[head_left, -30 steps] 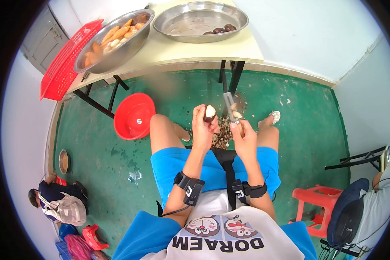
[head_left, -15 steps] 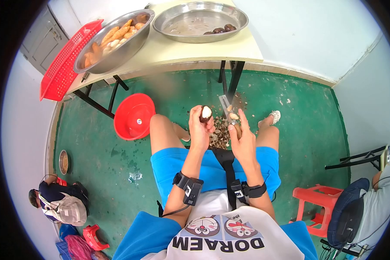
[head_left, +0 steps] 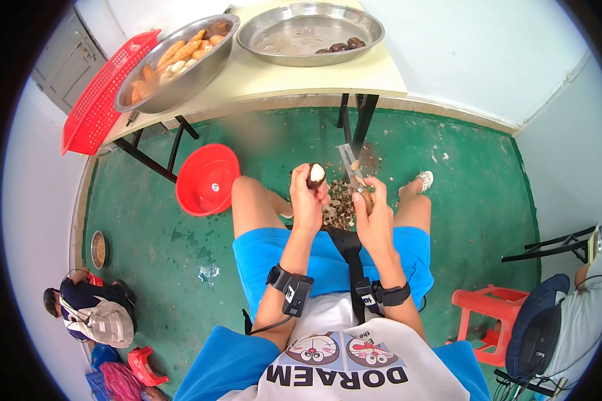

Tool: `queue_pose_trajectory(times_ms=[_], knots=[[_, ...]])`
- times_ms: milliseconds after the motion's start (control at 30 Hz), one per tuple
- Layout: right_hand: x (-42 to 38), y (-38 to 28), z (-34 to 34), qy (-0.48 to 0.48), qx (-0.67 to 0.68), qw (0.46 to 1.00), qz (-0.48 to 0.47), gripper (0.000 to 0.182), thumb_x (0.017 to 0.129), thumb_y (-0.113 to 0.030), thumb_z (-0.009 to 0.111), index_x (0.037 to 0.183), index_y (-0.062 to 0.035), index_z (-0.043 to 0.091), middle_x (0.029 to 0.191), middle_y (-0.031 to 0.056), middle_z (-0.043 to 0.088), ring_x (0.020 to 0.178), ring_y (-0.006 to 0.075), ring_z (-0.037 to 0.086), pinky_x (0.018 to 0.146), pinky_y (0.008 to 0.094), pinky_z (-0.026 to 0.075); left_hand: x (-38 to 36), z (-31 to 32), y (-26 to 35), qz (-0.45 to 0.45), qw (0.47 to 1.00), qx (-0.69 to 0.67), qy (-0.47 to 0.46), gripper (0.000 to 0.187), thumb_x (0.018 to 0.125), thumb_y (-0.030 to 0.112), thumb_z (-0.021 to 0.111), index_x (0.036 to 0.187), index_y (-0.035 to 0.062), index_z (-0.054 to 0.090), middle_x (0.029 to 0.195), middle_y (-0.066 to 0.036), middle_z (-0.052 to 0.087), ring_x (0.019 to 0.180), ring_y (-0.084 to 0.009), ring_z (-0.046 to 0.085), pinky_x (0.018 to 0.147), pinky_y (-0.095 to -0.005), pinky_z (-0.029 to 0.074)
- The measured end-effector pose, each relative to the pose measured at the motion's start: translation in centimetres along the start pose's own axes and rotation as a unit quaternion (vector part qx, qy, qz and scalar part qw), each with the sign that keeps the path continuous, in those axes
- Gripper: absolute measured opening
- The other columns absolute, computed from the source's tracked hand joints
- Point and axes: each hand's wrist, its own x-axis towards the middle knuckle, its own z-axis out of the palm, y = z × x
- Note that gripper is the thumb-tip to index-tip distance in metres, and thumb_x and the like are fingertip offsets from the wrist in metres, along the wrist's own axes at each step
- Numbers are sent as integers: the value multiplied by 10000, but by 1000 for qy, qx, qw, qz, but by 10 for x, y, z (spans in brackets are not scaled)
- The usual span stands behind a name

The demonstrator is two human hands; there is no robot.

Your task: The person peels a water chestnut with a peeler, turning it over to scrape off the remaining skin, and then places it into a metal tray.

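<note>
My left hand is closed around a dark brown root, whose peeled white flesh faces up. To its right, my right hand grips a knife by its handle, the wide metal blade pointing away from me. Small pale peel pieces cling to the blade. The knife and the root are apart. Below and between my hands, brown and pale peelings lie scattered on the green floor.
A table ahead bears a metal bowl of peeled roots, a round metal tray with dark roots and a red basket. A red basin sits left; a red stool stands right. Two people are nearby.
The fingers of my right hand, stretched up before, have bent down around the knife. My left hand has barely moved.
</note>
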Motion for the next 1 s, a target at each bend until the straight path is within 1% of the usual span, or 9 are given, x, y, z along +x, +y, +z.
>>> queue_pose_trajectory(times_ms=[67,367,600,633,667,800,867,967,1000], knots=[[0,1,0,5,9,1000,-3,279,856,-166,483,1111,-89,400,781,164,597,689,346,594,588,405,451,-2,5,1,-3,999,15,32,182,885,308,387,799,149,406,540,16,354,475,-84,341,425,-226,256],[1,7,2,40,-5,998,-39,212,854,-114,478,1057,-84,427,781,135,580,677,325,578,595,391,445,-1,3,1,-4,999,13,30,183,884,312,394,811,145,407,551,15,356,485,-83,333,433,-225,255],[0,2,-2,4,-22,999,-28,480,828,-113,502,1270,-132,316,1035,205,549,849,371,569,692,410,460,-1,3,1,-6,999,14,35,178,882,309,396,812,146,404,555,15,357,489,-81,334,432,-225,254],[0,2,-2,-5,-28,999,-27,524,825,-114,505,1300,-144,285,1068,215,534,870,379,562,707,414,459,2,-1,-1,-5,1000,6,22,171,875,300,414,894,133,386,576,3,376,483,-79,342,419,-221,257],[0,3,0,2,-30,999,-30,510,825,-120,504,1290,-148,297,1047,208,545,863,384,561,695,420,458,3,-5,-3,-5,1000,-2,10,212,868,291,432,975,119,368,597,-8,395,478,-77,349,406,-217,261],[1,1,-2,-24,-15,999,24,482,826,-130,507,1274,-149,329,1022,187,559,825,385,566,670,437,456,0,1,0,7,1000,-1,18,197,869,281,423,963,113,380,599,-3,392,475,-71,345,402,-213,257],[1,10,2,24,-60,996,-57,466,822,-137,512,1263,-149,361,932,154,581,743,370,573,616,436,455,-4,8,5,25,999,26,32,146,870,248,398,854,117,460,557,19,366,456,-68,327,396,-217,236],[1,7,1,54,-122,985,-114,484,805,-131,530,1263,-154,378,839,126,578,666,338,572,557,420,453,-6,7,13,43,990,117,-73,158,855,208,390,889,90,489,555,24,357,447,-55,318,380,-207,223],[0,7,1,54,-122,985,-114,484,805,-131,530,1263,-154,378,839,126,578,666,338,572,557,420,453,-7,7,15,45,983,162,-79,184,835,152,401,948,70,520,586,25,419,476,-40,361,395,-189,255]])
